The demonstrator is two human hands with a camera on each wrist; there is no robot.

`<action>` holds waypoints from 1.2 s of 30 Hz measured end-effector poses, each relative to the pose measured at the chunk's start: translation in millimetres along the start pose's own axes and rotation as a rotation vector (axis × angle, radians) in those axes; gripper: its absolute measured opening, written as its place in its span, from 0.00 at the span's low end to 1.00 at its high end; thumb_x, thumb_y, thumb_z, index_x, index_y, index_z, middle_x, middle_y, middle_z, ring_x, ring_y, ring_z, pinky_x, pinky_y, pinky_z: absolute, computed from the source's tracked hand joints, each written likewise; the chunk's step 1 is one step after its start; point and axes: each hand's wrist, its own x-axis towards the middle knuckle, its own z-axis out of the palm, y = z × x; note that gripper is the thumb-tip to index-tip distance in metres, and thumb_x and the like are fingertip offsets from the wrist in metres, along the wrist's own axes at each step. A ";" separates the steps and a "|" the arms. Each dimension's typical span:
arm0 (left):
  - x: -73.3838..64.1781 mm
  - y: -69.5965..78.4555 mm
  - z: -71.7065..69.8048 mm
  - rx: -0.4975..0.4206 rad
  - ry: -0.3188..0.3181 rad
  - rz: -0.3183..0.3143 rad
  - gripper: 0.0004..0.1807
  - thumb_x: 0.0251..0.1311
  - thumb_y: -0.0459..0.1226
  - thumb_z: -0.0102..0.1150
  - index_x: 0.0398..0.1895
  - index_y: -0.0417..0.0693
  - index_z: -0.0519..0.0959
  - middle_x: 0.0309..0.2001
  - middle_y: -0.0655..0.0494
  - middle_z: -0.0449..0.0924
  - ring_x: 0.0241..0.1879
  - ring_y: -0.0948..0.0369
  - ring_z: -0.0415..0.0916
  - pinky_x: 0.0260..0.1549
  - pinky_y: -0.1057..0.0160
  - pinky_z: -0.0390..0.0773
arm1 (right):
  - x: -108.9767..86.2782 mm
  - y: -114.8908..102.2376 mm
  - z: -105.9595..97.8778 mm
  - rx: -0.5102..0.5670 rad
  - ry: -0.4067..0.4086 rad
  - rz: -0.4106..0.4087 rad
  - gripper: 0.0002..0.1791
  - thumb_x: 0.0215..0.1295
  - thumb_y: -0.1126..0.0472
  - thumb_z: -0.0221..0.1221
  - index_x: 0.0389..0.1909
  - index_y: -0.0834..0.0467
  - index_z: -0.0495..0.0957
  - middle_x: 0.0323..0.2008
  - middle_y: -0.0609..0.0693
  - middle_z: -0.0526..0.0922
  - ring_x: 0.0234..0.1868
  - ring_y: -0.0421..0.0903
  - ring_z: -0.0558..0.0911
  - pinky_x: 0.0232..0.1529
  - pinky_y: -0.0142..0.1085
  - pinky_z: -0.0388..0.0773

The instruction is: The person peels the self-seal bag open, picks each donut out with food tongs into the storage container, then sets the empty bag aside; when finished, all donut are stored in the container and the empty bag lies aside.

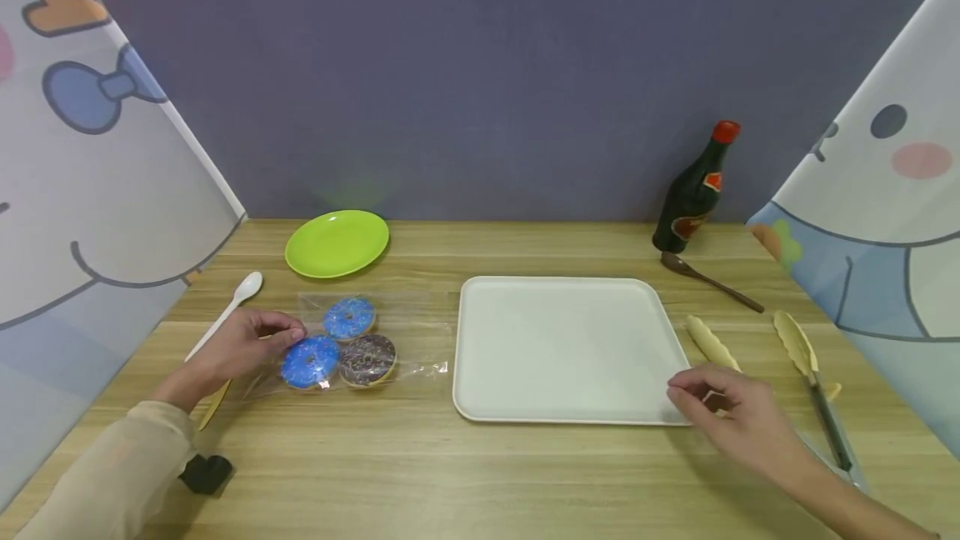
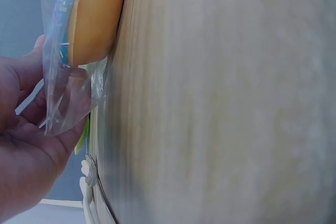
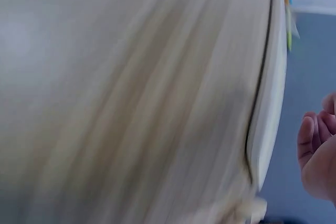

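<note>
A clear plastic bag [image 1: 423, 336] with three toy doughnuts lies left of the white tray [image 1: 566, 348]. Two doughnuts have blue icing, one at the back [image 1: 341, 322] and one in front [image 1: 298, 367]; the third doughnut [image 1: 358, 367] is dark brown with sprinkles. My left hand [image 1: 238, 348] pinches the bag's left end beside the front blue doughnut. Up close in the left wrist view, the bag's plastic [image 2: 63, 103] passes between thumb and fingers. Over the tray's right front corner, my right hand [image 1: 738, 415] hovers with loosely bent fingers and nothing in them.
A green plate [image 1: 337, 244] stands at the back left, with a white spoon [image 1: 225, 315] nearer me. To the right are a dark bottle [image 1: 686, 198], a brown spoon [image 1: 708, 280] and tongs [image 1: 821, 407]. A small black object [image 1: 205, 475] lies by my left sleeve.
</note>
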 end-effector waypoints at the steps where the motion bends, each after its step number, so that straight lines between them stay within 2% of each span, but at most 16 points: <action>1: -0.2 0.2 -0.1 -0.008 -0.001 0.000 0.12 0.65 0.36 0.57 0.41 0.34 0.82 0.39 0.47 0.81 0.36 0.65 0.76 0.31 0.67 0.77 | -2.6 2.8 -7.9 -0.046 0.017 0.003 0.16 0.46 0.81 0.65 0.31 0.57 0.82 0.27 0.43 0.80 0.23 0.33 0.75 0.21 0.23 0.72; 7: -1.1 -0.1 -0.4 -0.036 -0.007 -0.004 0.12 0.66 0.35 0.56 0.42 0.31 0.81 0.38 0.46 0.80 0.33 0.64 0.76 0.30 0.67 0.78 | -21.4 15.6 -46.6 -0.235 0.076 0.137 0.10 0.52 0.74 0.66 0.34 0.59 0.81 0.27 0.42 0.80 0.28 0.28 0.75 0.24 0.20 0.71; 11: -1.5 -0.3 -0.9 -0.035 0.000 -0.023 0.14 0.66 0.37 0.56 0.43 0.31 0.81 0.39 0.45 0.80 0.34 0.64 0.76 0.31 0.67 0.78 | -35.7 24.8 -61.8 -0.326 0.097 0.216 0.12 0.51 0.72 0.68 0.37 0.60 0.81 0.28 0.37 0.78 0.27 0.26 0.73 0.22 0.20 0.70; 14: -1.5 -0.6 -0.6 -0.046 -0.003 -0.032 0.15 0.66 0.37 0.56 0.43 0.31 0.80 0.39 0.45 0.80 0.34 0.64 0.77 0.31 0.66 0.79 | -46.6 33.4 -70.5 -0.409 0.115 0.257 0.15 0.49 0.70 0.69 0.40 0.63 0.80 0.30 0.47 0.80 0.26 0.25 0.72 0.21 0.20 0.67; 16: -2.1 -0.3 -0.5 -0.054 0.000 -0.035 0.15 0.66 0.37 0.56 0.43 0.31 0.80 0.39 0.45 0.80 0.34 0.64 0.77 0.31 0.66 0.79 | -53.7 38.2 -75.5 -0.482 0.104 0.304 0.18 0.51 0.66 0.69 0.43 0.68 0.78 0.33 0.57 0.79 0.30 0.35 0.75 0.21 0.22 0.65; 17: -2.4 -0.4 -0.4 -0.059 0.003 -0.034 0.15 0.66 0.37 0.57 0.43 0.31 0.80 0.39 0.46 0.81 0.33 0.64 0.77 0.31 0.66 0.79 | -56.4 40.4 -78.0 -0.517 0.096 0.328 0.21 0.52 0.64 0.69 0.45 0.70 0.76 0.36 0.63 0.78 0.33 0.41 0.76 0.23 0.26 0.68; 19: -3.0 -0.2 -0.3 -0.066 0.006 -0.026 0.14 0.66 0.36 0.57 0.43 0.30 0.80 0.38 0.46 0.81 0.33 0.64 0.77 0.30 0.65 0.79 | -62.4 44.8 -82.6 -0.559 0.084 0.342 0.27 0.53 0.59 0.69 0.46 0.74 0.73 0.40 0.72 0.74 0.38 0.56 0.75 0.31 0.38 0.71; 21: -3.7 0.2 -0.5 -0.074 0.015 -0.024 0.14 0.65 0.35 0.57 0.43 0.29 0.79 0.37 0.46 0.81 0.32 0.64 0.78 0.30 0.65 0.80 | -67.6 47.9 -84.9 -0.598 0.087 0.357 0.32 0.54 0.54 0.68 0.46 0.78 0.70 0.42 0.77 0.70 0.39 0.70 0.69 0.37 0.51 0.68; 23: -2.7 -0.2 -0.2 -0.083 0.013 -0.021 0.14 0.65 0.35 0.56 0.44 0.28 0.79 0.37 0.47 0.81 0.32 0.64 0.78 0.30 0.65 0.80 | -72.4 51.2 -86.4 -0.619 0.115 0.348 0.37 0.52 0.51 0.68 0.46 0.81 0.69 0.42 0.81 0.68 0.41 0.73 0.67 0.40 0.62 0.62; 24: -2.3 -0.1 -0.2 -0.085 0.011 -0.020 0.14 0.65 0.35 0.56 0.44 0.28 0.79 0.37 0.47 0.81 0.32 0.64 0.78 0.30 0.65 0.80 | -74.7 52.3 -86.5 -0.626 0.125 0.352 0.39 0.52 0.50 0.68 0.46 0.82 0.68 0.42 0.82 0.67 0.42 0.75 0.65 0.43 0.63 0.59; 28: -0.9 -1.3 0.5 -0.090 0.010 -0.013 0.14 0.65 0.35 0.57 0.44 0.28 0.79 0.37 0.47 0.81 0.32 0.64 0.78 0.30 0.65 0.80 | -81.5 56.5 -86.3 -0.657 0.132 0.404 0.48 0.48 0.44 0.70 0.47 0.86 0.65 0.42 0.84 0.64 0.43 0.77 0.64 0.45 0.65 0.57; 31: -1.8 -2.9 1.1 -0.079 0.023 0.005 0.13 0.65 0.34 0.57 0.43 0.28 0.79 0.37 0.48 0.81 0.32 0.65 0.78 0.30 0.65 0.80 | -86.1 61.0 -85.8 -0.639 0.133 0.389 0.53 0.44 0.42 0.71 0.48 0.87 0.63 0.42 0.85 0.64 0.42 0.78 0.63 0.46 0.67 0.55; 36: -2.8 -5.1 0.9 -0.067 0.031 0.024 0.12 0.65 0.33 0.56 0.42 0.28 0.79 0.37 0.49 0.81 0.32 0.66 0.78 0.30 0.66 0.80 | -91.4 64.1 -82.3 -0.613 0.065 0.448 0.55 0.47 0.43 0.69 0.53 0.88 0.57 0.44 0.88 0.62 0.44 0.81 0.60 0.49 0.70 0.50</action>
